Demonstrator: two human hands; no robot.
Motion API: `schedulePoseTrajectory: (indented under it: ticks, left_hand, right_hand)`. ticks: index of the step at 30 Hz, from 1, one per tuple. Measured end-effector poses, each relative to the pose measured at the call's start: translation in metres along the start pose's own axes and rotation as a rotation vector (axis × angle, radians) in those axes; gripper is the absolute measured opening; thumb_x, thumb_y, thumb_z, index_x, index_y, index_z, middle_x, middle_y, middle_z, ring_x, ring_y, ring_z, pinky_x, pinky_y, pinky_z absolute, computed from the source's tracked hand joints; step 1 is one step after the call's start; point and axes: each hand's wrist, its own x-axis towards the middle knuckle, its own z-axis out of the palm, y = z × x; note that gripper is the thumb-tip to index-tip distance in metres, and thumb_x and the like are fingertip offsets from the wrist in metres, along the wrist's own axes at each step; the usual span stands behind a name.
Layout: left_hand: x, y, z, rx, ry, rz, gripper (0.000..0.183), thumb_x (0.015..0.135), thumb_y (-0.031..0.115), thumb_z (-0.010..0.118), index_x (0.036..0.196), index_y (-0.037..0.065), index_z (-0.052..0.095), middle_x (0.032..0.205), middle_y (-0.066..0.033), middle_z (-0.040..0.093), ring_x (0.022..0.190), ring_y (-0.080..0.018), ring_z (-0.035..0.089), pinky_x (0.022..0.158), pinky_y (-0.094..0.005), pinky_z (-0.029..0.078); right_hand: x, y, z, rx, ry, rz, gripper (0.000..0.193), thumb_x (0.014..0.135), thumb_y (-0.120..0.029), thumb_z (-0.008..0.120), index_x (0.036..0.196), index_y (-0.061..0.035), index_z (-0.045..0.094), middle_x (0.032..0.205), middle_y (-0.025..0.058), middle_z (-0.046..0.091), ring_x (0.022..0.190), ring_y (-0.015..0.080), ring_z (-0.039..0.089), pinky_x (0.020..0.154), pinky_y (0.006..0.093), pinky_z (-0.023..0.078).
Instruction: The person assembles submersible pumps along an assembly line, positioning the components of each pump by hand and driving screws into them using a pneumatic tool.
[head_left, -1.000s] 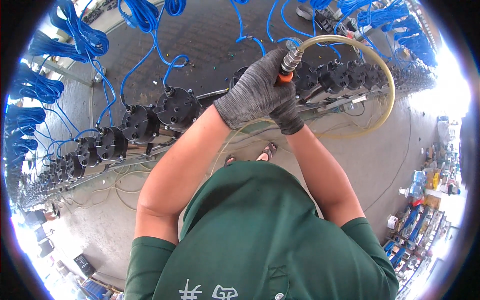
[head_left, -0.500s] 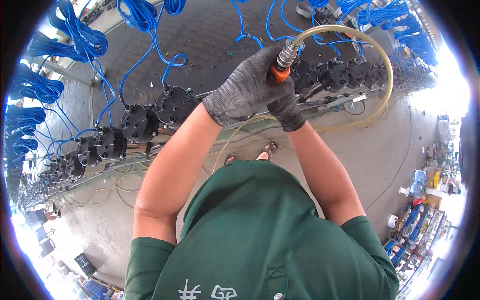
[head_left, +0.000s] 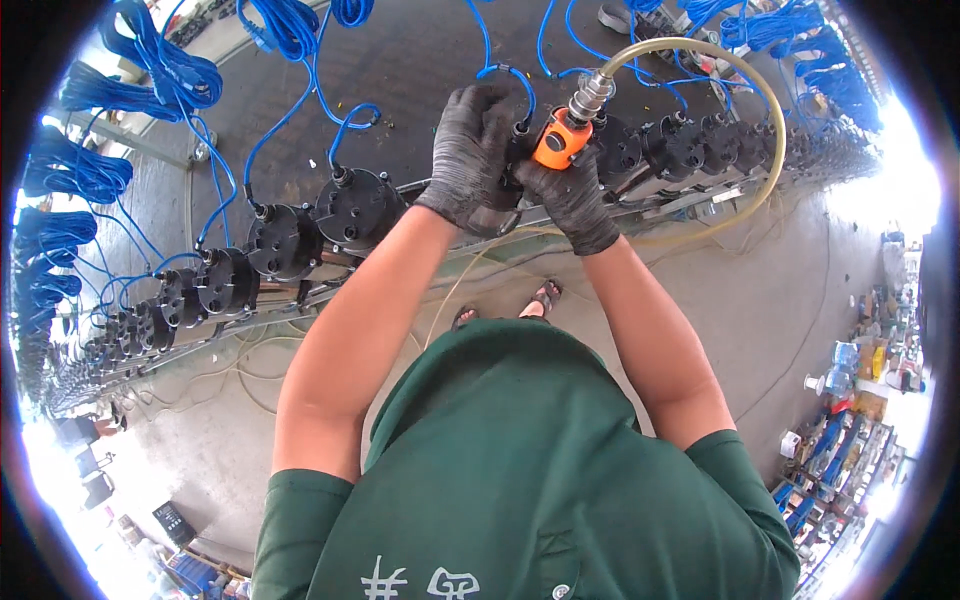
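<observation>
My right hand (head_left: 574, 205), in a dark grey glove, is closed on an orange hand-held air fitting (head_left: 560, 142) with a round dark button. A metal coupling (head_left: 591, 97) on its far end joins a clear yellowish hose (head_left: 778, 130) that loops off to the right. Just left of it, my gloved left hand (head_left: 468, 155) curves its fingers round the side of a black-capped cylinder (head_left: 519, 150) in the row. The thumb and the contact are partly hidden. A blue cable (head_left: 530, 90) rises from that cap.
More black-capped cylinders (head_left: 357, 210) run left and right in a long row on a rack. Coiled blue cables (head_left: 165, 70) hang beyond them. Loose hose (head_left: 245, 375) lies on the floor near my feet. Shelves with goods (head_left: 835, 450) stand at the lower right.
My left hand has come off the orange air fitting and shifted left to the cylinder. The fitting has turned, showing its orange side; my right hand still holds it.
</observation>
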Motion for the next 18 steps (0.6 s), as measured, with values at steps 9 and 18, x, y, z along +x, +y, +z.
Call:
schedulePoseTrajectory:
  ticks: [9, 18]
  left_hand:
    - [-0.004, -0.030, -0.001, 0.559, -0.374, -0.076, 0.081, 0.055, 0.020, 0.093, 0.129, 0.012, 0.062, 0.123, -0.0154, 0.061, 0.114, -0.0352, 0.062, 0.099, -0.0415, 0.051]
    - [-0.003, -0.042, -0.002, 0.603, -0.323, -0.120, 0.071, 0.063, 0.018, 0.090, 0.128, 0.015, 0.063, 0.125, -0.0141, 0.061, 0.115, -0.0354, 0.061, 0.100, -0.0412, 0.051]
  right_hand:
    - [0.003, -0.006, 0.010, -0.085, 0.072, -0.055, 0.029, 0.076, 0.004, 0.075, 0.099, -0.0075, 0.061, 0.086, 0.0001, 0.065, 0.076, 0.0110, 0.062, 0.069, 0.0280, 0.055]
    - [0.003, 0.002, 0.006, 0.087, 0.054, 0.003, 0.031, 0.079, 0.004, 0.074, 0.104, -0.0075, 0.061, 0.086, 0.0000, 0.066, 0.074, 0.0119, 0.063, 0.066, 0.0273, 0.054]
